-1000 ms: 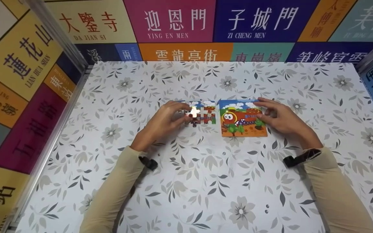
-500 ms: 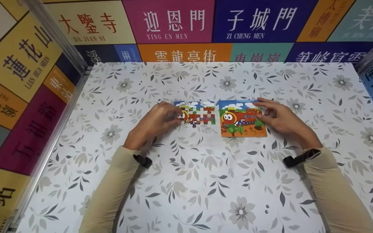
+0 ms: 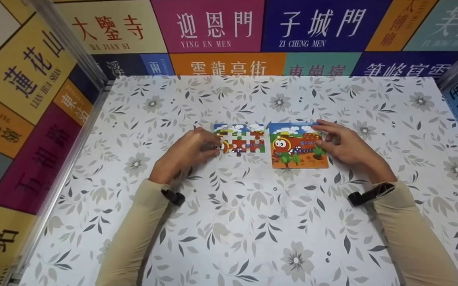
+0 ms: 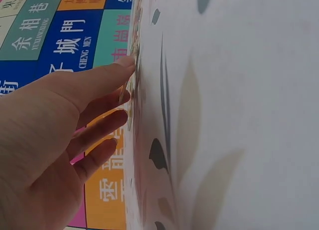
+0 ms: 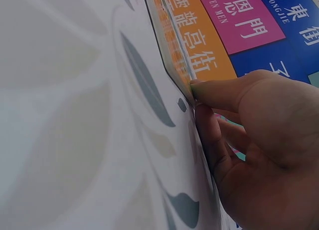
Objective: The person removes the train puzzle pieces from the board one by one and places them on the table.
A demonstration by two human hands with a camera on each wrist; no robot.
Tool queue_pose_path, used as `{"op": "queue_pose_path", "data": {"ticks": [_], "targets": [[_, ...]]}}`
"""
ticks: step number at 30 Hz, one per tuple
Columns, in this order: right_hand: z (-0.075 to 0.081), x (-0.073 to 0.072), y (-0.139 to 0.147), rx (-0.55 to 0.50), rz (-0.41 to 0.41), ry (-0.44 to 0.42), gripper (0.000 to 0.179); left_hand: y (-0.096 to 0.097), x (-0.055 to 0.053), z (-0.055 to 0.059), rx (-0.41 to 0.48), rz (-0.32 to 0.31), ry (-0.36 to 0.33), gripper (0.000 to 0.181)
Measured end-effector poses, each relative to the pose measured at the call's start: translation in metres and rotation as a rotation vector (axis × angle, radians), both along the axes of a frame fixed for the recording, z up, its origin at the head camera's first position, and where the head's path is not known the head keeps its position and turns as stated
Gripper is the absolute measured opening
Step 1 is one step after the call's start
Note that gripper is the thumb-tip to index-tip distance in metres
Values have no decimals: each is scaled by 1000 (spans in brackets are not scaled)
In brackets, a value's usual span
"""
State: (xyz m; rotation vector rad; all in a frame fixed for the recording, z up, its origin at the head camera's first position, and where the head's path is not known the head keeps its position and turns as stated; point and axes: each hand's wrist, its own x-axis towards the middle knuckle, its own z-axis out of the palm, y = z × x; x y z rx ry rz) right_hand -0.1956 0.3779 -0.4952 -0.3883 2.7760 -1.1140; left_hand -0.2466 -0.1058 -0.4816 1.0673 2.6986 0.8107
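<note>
In the head view, several small jigsaw pieces lie together on the flowered tabletop, forming part of a train picture with white gaps between some of them. My left hand is at their left edge, thumb and fingertips pinching a jigsaw piece with part of the locomotive's face, which they partly cover. From the left wrist, the thin piece shows edge-on by the fingertips. To the right lies a square picture card of a red train with eyes. My right hand holds its right edge between thumb and fingers.
A white tabletop printed with grey leaves and flowers stretches around both hands. Colourful panels with Chinese lettering stand behind it, and more panels line the left side. Dark camera straps sit on both wrists.
My left hand has moved left from over the middle of the jigsaw pieces to their left edge, uncovering more of them. My right hand and the picture card have stayed in place.
</note>
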Motion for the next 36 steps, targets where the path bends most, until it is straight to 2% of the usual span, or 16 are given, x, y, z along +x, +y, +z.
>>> {"op": "queue_pose_path", "data": {"ticks": [5, 12, 18, 22, 26, 31, 36], "targets": [[0, 1, -1, 5, -27, -17, 51, -3, 0, -1, -2, 8, 2, 19], [1, 3, -1, 3, 9, 36, 50, -4, -1, -1, 12, 29, -54, 20], [2, 3, -2, 3, 3, 32, 50, -3, -2, 0, 6, 33, -73, 21], [1, 2, -2, 1, -14, 7, 50, -3, -1, 2, 13, 39, -86, 22], [0, 2, -4, 2, -30, -32, 50, -2, 1, 4, 44, 44, -67, 21], [-1, 2, -5, 0, -51, -73, 50, 6, 1, 5, 85, 4, -40, 18], [0, 2, -3, -8, -43, -50, 50, 22, 0, 6, 104, -40, -30, 21]]}}
